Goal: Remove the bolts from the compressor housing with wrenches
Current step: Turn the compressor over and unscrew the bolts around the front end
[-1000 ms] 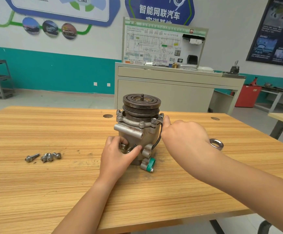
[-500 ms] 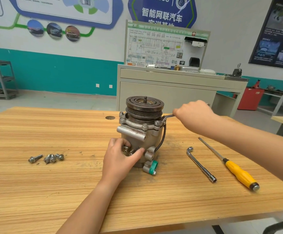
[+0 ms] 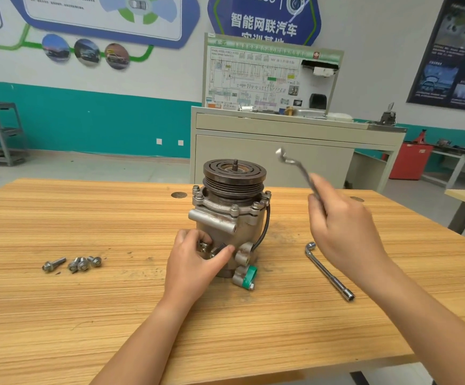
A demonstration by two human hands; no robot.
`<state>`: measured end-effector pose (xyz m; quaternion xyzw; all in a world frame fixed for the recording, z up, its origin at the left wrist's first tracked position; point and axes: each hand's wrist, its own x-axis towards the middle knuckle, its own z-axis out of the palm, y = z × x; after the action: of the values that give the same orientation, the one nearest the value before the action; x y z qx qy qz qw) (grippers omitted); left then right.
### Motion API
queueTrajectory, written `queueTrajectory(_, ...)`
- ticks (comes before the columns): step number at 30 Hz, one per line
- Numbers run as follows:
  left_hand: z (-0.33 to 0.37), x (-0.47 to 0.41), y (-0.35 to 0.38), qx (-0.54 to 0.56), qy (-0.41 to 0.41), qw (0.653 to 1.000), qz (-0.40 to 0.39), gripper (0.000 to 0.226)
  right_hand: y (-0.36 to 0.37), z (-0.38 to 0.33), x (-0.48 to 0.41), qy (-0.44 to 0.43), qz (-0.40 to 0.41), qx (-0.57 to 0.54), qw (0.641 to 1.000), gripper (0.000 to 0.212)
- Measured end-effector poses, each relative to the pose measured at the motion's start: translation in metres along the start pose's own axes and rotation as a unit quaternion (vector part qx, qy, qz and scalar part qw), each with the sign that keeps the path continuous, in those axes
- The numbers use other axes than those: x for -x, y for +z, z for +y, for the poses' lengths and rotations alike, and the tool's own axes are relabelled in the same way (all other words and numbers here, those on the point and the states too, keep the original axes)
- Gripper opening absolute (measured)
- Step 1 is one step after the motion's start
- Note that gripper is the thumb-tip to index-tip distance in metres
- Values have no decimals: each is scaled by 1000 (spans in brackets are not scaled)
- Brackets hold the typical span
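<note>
Workshop classroom; wooden table [image 3: 87, 315], with a beige training cabinet [image 3: 275, 151] behind it.

Left hand [image 3: 195, 262]: wrapped on the lower front of the compressor housing [image 3: 225, 229], thumb and fingers curled round the small fittings there, steadying it. Right hand [image 3: 345, 232]: fingers closed round the shank of an offset wrench [image 3: 295, 165]. The wrench is held up in the air to the right of the unit, head pointing up and touching nothing. It is motion-blurred, so the head type cannot be read.

Housing stands upright on its end near the table's centre, pulley [image 3: 234, 173] on top. Flange bolts [image 3: 234, 209] ring the rim below the pulley; those visible appear seated. Black cable [image 3: 264, 226] runs down the right side towards a green clip [image 3: 249, 276] at the base. A few loose bolts [image 3: 78, 263] lie well left of the unit. An L-shaped socket wrench [image 3: 328, 272] lies on the table to the right.

Judgement: the step in hand is bringing the wrench onto a flange bolt.
- Drop the head fully over the hex before loading.
- Keep the shank level with the flange so it does not slip off.
- Pull in a short arc, clear of the cable.
- The unit is tall on a narrow base, so the left hand should press down as well as grip.
- Put each freed bolt with the loose ones.
</note>
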<state>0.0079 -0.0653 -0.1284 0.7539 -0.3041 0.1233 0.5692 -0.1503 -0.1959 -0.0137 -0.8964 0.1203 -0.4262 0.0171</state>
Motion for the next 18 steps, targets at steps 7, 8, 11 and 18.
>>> queueTrajectory(7,0,0,0,-2,-4,1000,1,31,-3,-10,10,33,-194,186,963,54)
queueTrajectory(8,0,0,0,-2,-3,1000,2,31,1,-7,8,33,-190,192,962,55)
queueTrajectory(11,0,0,0,-1,-4,1000,1,31,7,-6,4,32,-196,205,959,58)
queueTrajectory(18,1,0,-1,3,-4,1000,1,31,3,-34,-16,-58,-275,304,910,59)
